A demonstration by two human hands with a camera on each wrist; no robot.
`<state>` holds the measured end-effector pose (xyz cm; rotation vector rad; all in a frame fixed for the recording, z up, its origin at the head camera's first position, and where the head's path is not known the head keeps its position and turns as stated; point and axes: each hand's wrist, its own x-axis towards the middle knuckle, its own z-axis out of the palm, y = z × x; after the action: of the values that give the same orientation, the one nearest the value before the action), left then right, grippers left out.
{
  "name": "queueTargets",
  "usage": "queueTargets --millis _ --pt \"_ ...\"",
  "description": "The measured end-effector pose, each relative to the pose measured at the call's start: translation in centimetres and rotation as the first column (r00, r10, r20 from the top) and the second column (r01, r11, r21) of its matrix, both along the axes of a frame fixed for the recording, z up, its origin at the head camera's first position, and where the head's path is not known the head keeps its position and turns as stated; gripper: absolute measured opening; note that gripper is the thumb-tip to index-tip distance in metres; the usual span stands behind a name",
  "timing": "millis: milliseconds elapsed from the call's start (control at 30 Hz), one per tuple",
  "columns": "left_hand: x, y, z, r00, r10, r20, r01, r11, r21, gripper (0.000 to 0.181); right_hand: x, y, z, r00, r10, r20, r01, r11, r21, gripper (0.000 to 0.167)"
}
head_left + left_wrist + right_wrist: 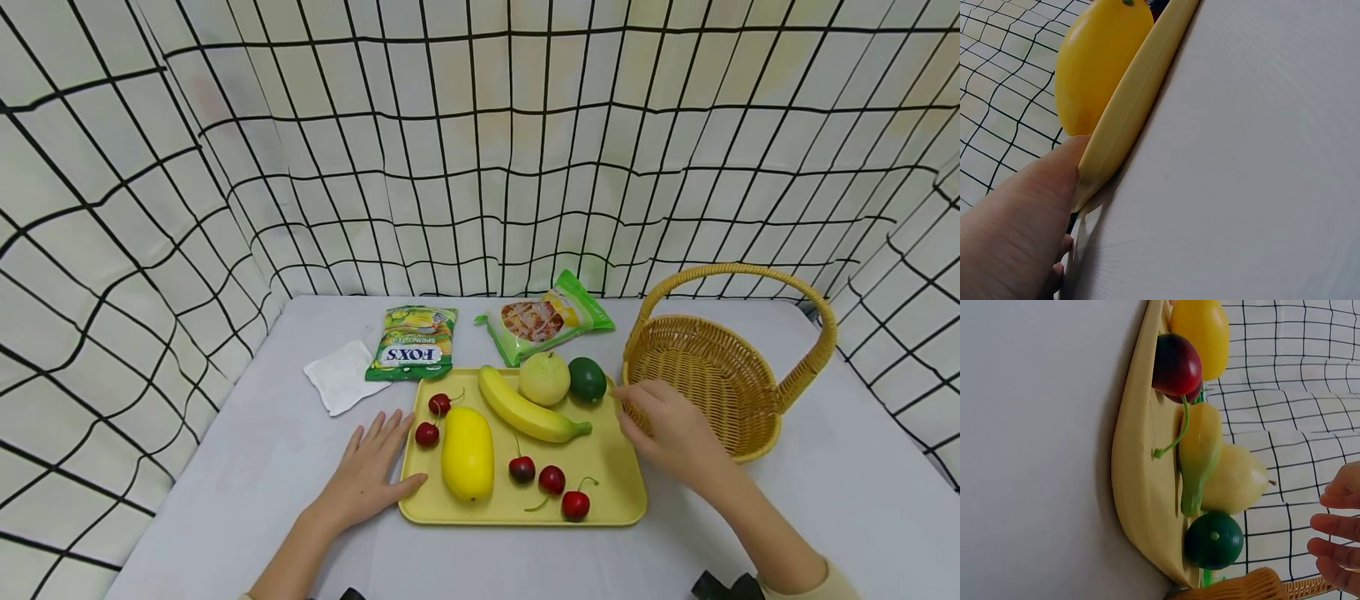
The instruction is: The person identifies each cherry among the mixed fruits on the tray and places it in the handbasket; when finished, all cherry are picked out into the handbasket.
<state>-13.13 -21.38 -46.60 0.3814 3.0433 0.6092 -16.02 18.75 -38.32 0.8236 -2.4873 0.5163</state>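
Observation:
In the head view, my left hand lies with fingers spread at the left side of a yellow tray. Its thumb touches the tray rim, also in the left wrist view. On the tray are a yellow mango-like fruit, a banana, a pale pear, a dark green round fruit and several cherries. My right hand hovers between the tray's far right corner and the wicker basket. Its fingers are loosely bent and hold nothing in the right wrist view.
Behind the tray lie a green FOX'S candy bag and a green-and-white snack packet. A white tissue is at the left. The basket's tall handle arches upward. Black netting over white cloth surrounds the table.

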Motion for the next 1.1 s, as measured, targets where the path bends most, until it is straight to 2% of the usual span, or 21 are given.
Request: queueTargets --millis 400,667,867,1100 --pt "0.1 0.0 -0.1 1.000 -0.001 0.001 0.001 1.000 -0.003 0.088 1.4 -2.3 -0.7 0.994 0.106 -0.001 -0.106 0.993 0.048 0.033" --pt "0.1 0.0 -0.1 1.000 0.005 0.006 -0.005 1.000 -0.004 0.088 1.8 -3.5 -1.6 0.982 0.188 -0.014 -0.187 0.980 0.070 0.032" --pt "0.1 0.0 0.0 1.000 0.006 0.008 -0.006 1.000 -0.004 0.088 2.0 -4.4 -2.3 0.969 0.245 0.005 -0.245 0.967 0.075 0.031" --pt "0.1 0.1 0.1 1.000 0.006 0.011 -0.006 1.000 -0.003 0.088 2.1 -5.3 -2.9 0.961 0.270 0.049 -0.274 0.956 0.103 0.037"
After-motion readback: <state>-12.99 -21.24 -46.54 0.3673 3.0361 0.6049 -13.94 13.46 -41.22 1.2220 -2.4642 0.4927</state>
